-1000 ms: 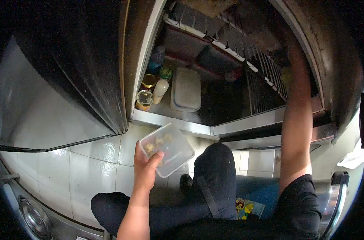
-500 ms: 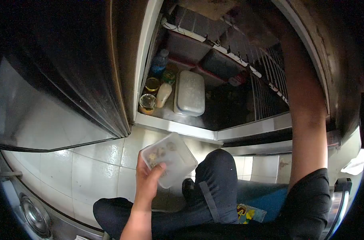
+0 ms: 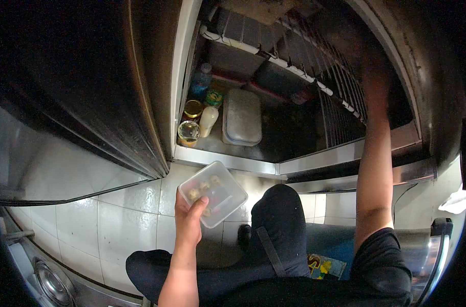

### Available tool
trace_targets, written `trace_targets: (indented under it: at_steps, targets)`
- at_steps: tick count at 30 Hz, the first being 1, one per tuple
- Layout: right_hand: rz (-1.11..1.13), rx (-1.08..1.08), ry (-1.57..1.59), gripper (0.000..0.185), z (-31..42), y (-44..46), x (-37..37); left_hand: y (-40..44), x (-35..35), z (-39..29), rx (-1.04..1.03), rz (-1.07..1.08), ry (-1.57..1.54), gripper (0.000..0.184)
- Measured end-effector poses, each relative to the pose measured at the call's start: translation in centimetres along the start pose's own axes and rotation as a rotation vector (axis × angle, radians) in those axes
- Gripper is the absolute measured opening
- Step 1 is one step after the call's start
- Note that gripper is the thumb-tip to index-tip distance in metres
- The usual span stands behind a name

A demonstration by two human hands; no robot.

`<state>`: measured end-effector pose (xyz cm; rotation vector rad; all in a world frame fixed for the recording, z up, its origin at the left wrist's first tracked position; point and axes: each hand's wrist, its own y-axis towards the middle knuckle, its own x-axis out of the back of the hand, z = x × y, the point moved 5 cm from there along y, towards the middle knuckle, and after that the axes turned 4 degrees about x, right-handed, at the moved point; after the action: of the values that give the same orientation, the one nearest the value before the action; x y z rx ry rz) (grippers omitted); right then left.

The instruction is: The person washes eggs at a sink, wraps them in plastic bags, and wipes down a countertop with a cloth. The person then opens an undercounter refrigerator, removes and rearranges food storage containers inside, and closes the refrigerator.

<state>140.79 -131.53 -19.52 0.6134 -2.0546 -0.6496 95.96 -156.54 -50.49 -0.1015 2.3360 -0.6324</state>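
Observation:
My left hand [image 3: 191, 217] grips a translucent square plastic container [image 3: 224, 199] by its near left side, thumb laid over the top. Several small pale, roundish pieces show inside it. My right arm reaches deep into an open fridge-like cabinet [image 3: 248, 165] on the right, beside the wire rack [image 3: 340, 77]. The right hand [image 3: 375, 84] is dark and blurred, so its fingers and anything in them cannot be made out. On the cabinet floor, a lidded rectangular container [image 3: 242, 116] stands by a pale bottle [image 3: 208, 122].
Jars [image 3: 188, 133] with gold and clear lids and a blue bottle [image 3: 200, 82] stand at the cabinet's left. A dark door [image 3: 89, 112] hangs open on the left. Below lies a white tiled floor [image 3: 125, 225], with my bent knee [image 3: 279, 215] close to the cabinet's sill.
My right arm has shifted left and drawn back slightly in the cabinet. The left hand has raised and turned the container a little, and the camera view has shifted slightly.

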Motion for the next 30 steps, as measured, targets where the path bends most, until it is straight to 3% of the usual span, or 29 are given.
trace_targets:
  at_steps: [1, 6, 12, 30]
  targets:
    - [0.062, -0.041, -0.122, 0.039, -0.7, 2.2, -0.6, 0.1, 0.1, 0.1, 0.004, -0.002, 0.005, 0.048]
    - [0.048, -0.189, 0.129, 0.037, 4.4, 5.9, 1.6, 0.1, 0.0, 0.5, 0.026, -0.012, 0.0, 0.049]
    - [-0.009, -0.18, 0.311, 0.037, 8.9, 7.4, 2.1, -0.2, -0.3, 1.0, 0.059, 0.002, 0.029, 0.049]
    - [-0.025, -0.186, 0.467, 0.037, 12.1, 7.7, 3.2, -0.7, -0.8, 1.5, 0.09, -0.028, 0.058, 0.045]
